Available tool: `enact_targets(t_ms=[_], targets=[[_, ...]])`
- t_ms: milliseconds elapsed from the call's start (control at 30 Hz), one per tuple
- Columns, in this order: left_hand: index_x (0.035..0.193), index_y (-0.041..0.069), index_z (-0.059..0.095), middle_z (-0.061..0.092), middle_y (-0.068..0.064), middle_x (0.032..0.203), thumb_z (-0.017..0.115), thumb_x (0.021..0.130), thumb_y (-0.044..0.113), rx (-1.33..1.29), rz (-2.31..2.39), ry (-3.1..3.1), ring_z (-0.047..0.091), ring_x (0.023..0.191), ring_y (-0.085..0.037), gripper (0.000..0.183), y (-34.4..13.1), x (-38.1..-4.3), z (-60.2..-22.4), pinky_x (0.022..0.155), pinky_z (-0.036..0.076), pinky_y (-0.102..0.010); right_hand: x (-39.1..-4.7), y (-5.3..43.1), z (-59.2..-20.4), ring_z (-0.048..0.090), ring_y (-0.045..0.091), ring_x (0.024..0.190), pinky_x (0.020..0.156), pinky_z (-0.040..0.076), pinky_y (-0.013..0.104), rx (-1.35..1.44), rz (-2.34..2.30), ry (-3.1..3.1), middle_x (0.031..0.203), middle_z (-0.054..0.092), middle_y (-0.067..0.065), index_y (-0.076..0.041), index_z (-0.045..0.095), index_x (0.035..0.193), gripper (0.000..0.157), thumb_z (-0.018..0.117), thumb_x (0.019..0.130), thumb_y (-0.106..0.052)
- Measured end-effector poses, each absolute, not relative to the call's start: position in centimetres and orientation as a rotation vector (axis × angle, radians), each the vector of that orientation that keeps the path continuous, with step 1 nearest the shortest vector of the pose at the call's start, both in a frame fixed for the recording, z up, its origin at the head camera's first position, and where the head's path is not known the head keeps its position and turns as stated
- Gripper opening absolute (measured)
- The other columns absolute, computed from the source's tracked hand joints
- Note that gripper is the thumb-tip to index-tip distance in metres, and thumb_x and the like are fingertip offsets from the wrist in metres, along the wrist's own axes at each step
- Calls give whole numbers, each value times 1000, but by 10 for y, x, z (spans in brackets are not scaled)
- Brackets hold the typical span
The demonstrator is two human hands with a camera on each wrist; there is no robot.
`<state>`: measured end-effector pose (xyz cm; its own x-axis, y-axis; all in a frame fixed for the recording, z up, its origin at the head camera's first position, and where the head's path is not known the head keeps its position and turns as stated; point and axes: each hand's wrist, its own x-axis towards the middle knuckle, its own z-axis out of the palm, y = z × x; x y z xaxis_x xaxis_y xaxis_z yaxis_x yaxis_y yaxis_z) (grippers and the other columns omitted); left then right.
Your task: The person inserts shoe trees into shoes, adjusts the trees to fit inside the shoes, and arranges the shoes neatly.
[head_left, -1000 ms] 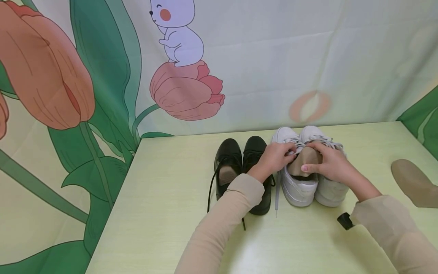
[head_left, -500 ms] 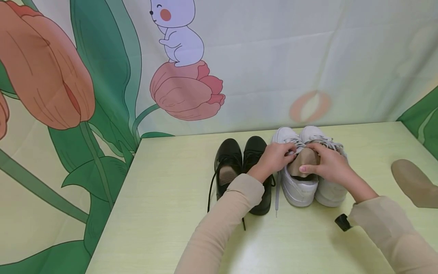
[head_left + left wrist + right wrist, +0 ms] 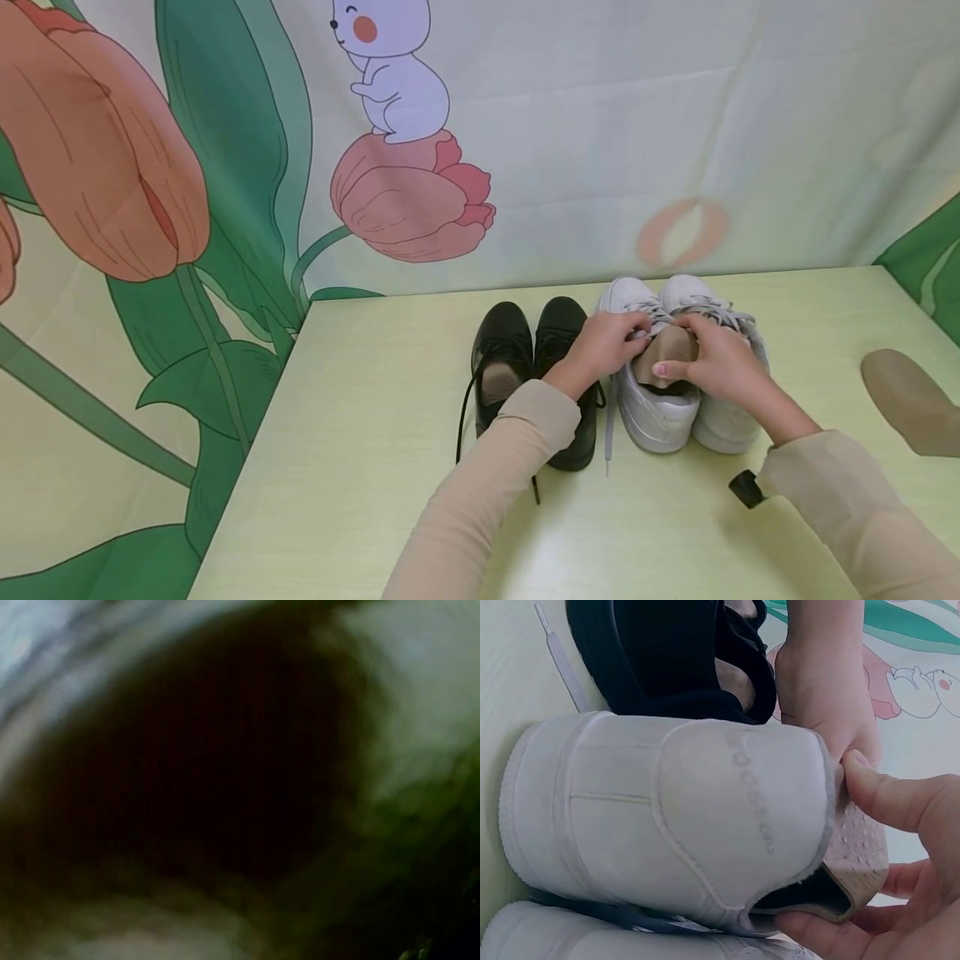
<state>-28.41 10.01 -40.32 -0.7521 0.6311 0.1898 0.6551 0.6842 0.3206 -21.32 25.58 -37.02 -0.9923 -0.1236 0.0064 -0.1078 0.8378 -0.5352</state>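
A beige insole (image 3: 665, 357) stands partway inside the left white sneaker (image 3: 660, 421), its heel end bent up out of the opening. My right hand (image 3: 723, 360) grips that end, thumb on the near side and fingers behind. The right wrist view shows the same insole (image 3: 862, 847) rising above the sneaker's heel (image 3: 690, 802). At the front of the opening, my left hand (image 3: 602, 343) pinches the sneaker by its tongue and laces. The right white sneaker (image 3: 723, 429) stands close alongside, partly covered by my right hand. The left wrist view is dark and blurred.
A pair of black lace-up shoes (image 3: 504, 325) stands just left of the sneakers, one partly under my left forearm, with loose laces trailing. Another beige insole (image 3: 903, 396) lies at the table's right side. A printed curtain (image 3: 562, 150) hangs behind the table (image 3: 360, 417).
My right hand and wrist have shifted slightly left, with the thumb sliding a little along the insole. The left hand keeps its place on the sneaker.
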Motion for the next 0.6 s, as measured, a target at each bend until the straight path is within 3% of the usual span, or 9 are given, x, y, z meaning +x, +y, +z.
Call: enact_targets(t_ms=[600], targets=[[98,19,60,56,5,71,51,89,27,-1069,-604,-2861,47,64,-8,15,100,-284,-403,58,34,-16,-208,253,-378,46,40,105,82,38,51,-142,-975,2987,123,46,26,4,40,125,75,69,73,-41]])
